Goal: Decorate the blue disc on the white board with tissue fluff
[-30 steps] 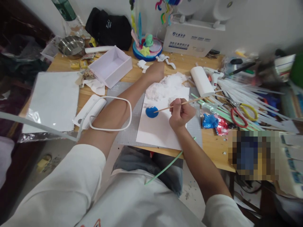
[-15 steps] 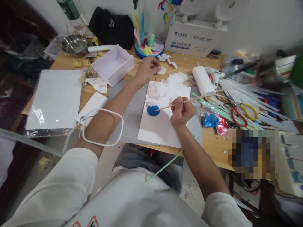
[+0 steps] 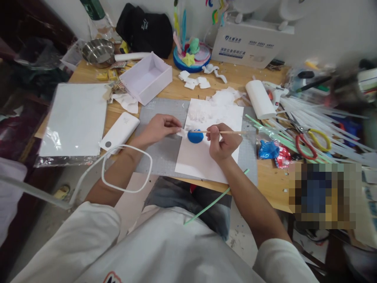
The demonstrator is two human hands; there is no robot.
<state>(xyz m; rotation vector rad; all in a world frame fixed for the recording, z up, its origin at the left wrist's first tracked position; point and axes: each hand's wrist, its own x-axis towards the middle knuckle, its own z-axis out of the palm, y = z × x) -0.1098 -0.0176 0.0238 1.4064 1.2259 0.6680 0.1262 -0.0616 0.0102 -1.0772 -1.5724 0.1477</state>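
Observation:
Pinched in the fingertips of my left hand [image 3: 160,127] is a small white scrap of paper [image 3: 182,133], just left of a round blue piece [image 3: 195,137]. My right hand [image 3: 225,142] grips a thin wooden stick [image 3: 231,132], whose left end reaches over the upper part of the blue piece near the scrap. Whether the stick touches the scrap is too small to tell. A white sheet [image 3: 200,165] lies under the blue piece, on a grey cutting mat [image 3: 165,157]. Whitish fluffy bits [image 3: 202,114] cover the sheet's upper part.
Several white paper squares [image 3: 191,82] lie behind the sheet. Left are a lilac box [image 3: 147,80], a power bank [image 3: 120,131] and a looped white cable [image 3: 126,190]. A white roll [image 3: 260,100], scissors [image 3: 306,145] and plastic strips [image 3: 326,122] crowd the right.
My left hand has come back from the paper squares toward me, bringing a scrap beside the blue piece. The stick in my right hand has swung to nearly level. The view has shifted slightly.

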